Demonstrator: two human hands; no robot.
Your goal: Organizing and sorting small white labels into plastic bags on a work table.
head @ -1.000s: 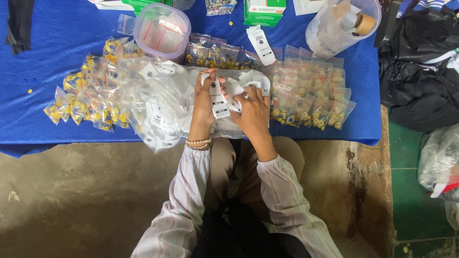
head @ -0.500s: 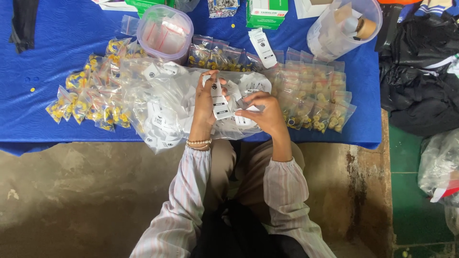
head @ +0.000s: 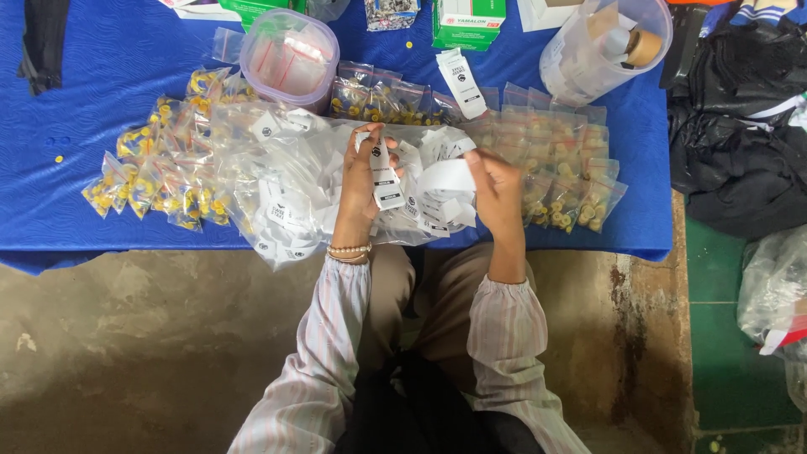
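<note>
My left hand (head: pixel 360 187) holds a narrow white label card (head: pixel 384 176) upright between thumb and fingers, above a clear plastic bag (head: pixel 290 181) full of several white label cards. My right hand (head: pixel 498 192) pinches a wider white card (head: pixel 445 178) pulled from the same bag, just right of the left hand. Both hands hover over the near edge of the blue table (head: pixel 109 67). A beaded bracelet sits on my left wrist.
Small clear bags of yellow pieces (head: pixel 160 172) lie left; similar bags (head: pixel 567 168) lie right. A round lidded tub (head: pixel 290 55), a green box (head: pixel 468 21) and a clear jug with tape rolls (head: pixel 601 46) stand at the back. Dark bags (head: pixel 740 143) sit right.
My right hand has moved to the right, away from the left hand, drawing a white card out with it. The left hand keeps its narrow card in place.
</note>
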